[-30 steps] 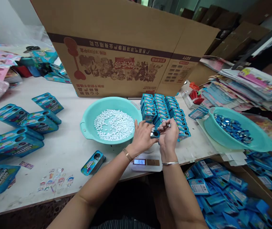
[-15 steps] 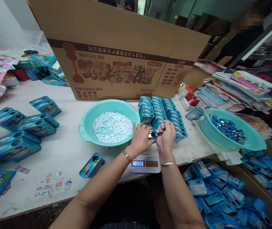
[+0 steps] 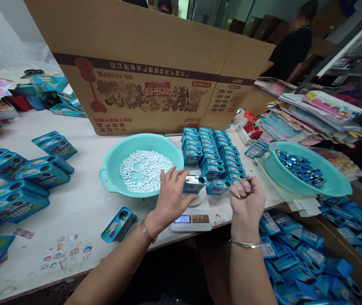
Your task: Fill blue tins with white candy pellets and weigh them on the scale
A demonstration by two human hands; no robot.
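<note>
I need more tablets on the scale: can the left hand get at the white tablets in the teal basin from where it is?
Probably yes. The left hand lies at the teal basin rim, fingers beside the white tablets. The basin is open on top, and nothing lies between them.

Bright even overhead light, soft shadows, wide-angle warp at edges, bg dim.
</note>
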